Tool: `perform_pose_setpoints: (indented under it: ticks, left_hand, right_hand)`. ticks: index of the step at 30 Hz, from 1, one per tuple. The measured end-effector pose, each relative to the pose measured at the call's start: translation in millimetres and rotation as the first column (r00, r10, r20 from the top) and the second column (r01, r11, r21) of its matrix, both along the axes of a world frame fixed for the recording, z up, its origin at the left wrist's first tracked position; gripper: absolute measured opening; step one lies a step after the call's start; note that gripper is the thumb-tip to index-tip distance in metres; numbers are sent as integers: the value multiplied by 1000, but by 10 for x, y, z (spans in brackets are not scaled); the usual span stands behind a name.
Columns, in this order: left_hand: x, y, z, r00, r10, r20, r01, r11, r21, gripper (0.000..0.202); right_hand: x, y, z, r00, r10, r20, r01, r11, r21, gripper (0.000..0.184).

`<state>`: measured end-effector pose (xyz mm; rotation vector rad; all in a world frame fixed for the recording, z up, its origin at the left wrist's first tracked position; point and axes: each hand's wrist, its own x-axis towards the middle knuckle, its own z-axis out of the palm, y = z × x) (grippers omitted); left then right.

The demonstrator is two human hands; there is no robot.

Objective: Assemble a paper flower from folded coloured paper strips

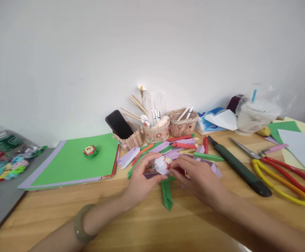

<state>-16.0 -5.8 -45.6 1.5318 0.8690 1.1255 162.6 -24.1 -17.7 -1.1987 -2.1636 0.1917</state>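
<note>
Between my two hands is a small folded-paper flower [161, 164], mostly white with some orange and yellow at its right side. My left hand [143, 175] grips it from the left with thumb and fingers. On the other side, my right hand [193, 173] pinches its orange edge; the fingertips partly hide what they hold. Green folded paper strips [166, 196] show just below the flower. Behind my hands lies a loose pile of folded paper strips [178, 148] in purple, red, orange and green. A finished-looking paper flower [90, 151] rests on green paper to the left.
Green and purple paper sheets [73, 161] lie at left, beside a grey board [7, 189] with colourful trinkets. Baskets [156, 134] stand by the wall, one holding a phone [119, 124]. On the right are a dark green cutter [241, 168], scissors [275, 175] and a lidded cup [257, 115].
</note>
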Motion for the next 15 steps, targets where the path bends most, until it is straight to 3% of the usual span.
perform_pose_setpoints:
  ticks: [7, 15]
  left_hand:
    - [-26, -16, 7, 1000, 5, -31, -1, 991, 135, 42]
    - [-34, -2, -5, 998, -3, -63, 12, 989, 147, 42]
  right_hand:
    - [34, -12, 98, 978, 58, -202, -103, 970, -221, 9]
    - [53, -11, 88, 976, 125, -180, -152, 977, -149, 9]
